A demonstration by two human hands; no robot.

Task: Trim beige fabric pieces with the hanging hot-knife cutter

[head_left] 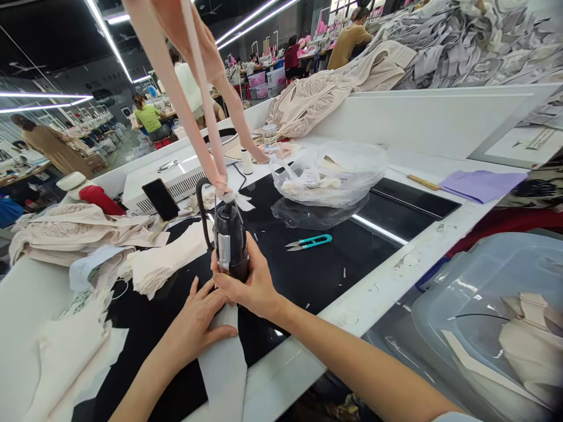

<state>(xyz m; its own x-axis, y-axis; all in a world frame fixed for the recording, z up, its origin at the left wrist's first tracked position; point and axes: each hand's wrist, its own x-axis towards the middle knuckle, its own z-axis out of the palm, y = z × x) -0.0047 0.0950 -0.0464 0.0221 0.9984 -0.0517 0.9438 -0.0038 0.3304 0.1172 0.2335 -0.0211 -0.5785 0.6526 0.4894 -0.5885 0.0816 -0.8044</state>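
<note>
My right hand (250, 281) is closed round the lower part of a black handheld electric tool (231, 240), which stands upright and hangs from pink fabric strips (210, 117) tied at its top. Beside it, my left hand (202, 319) lies flat with fingers spread, pressing on a light grey fabric strip (224, 375) that runs down over the table's front edge. The tool's lower end is hidden behind my hands. Teal thread snips (310, 242) lie on the black table surface (281, 275) to the right.
A clear plastic bag (334, 173) with pieces inside, purple cloth (481, 184) and a wooden-handled tool (423, 181) lie farther back. Stacked cream fabric (169, 258) and a phone (160, 199) are at left. A translucent bin (488, 293) stands at right. People sit in the background.
</note>
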